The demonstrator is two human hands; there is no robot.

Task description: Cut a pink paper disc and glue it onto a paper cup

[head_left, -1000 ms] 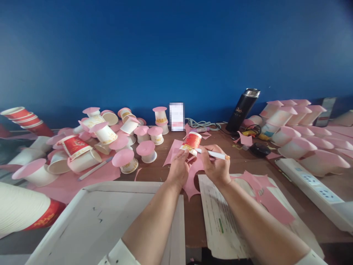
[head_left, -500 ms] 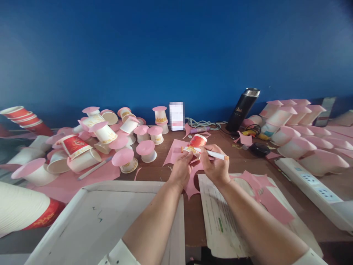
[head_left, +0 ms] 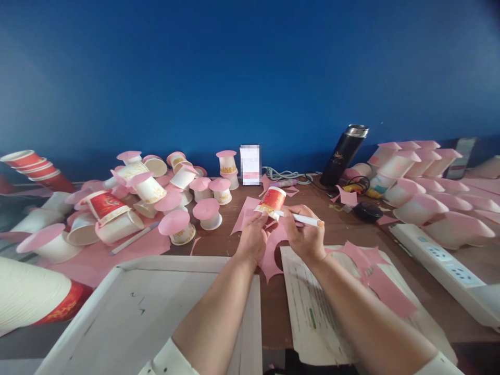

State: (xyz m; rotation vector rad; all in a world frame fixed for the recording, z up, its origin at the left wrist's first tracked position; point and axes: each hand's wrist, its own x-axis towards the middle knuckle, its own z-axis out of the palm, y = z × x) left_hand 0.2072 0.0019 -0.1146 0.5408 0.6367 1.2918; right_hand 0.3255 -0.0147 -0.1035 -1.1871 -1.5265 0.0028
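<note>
Holding a red paper cup above the brown bench, the left hand has its fingers closed on the cup's lower end; the right hand grips a white pen, tip at the cup. The cup's long axis tilts up and to the right, as does its pale end. Many capped cups stand finished; plain stacked cups remain at far left.
</note>
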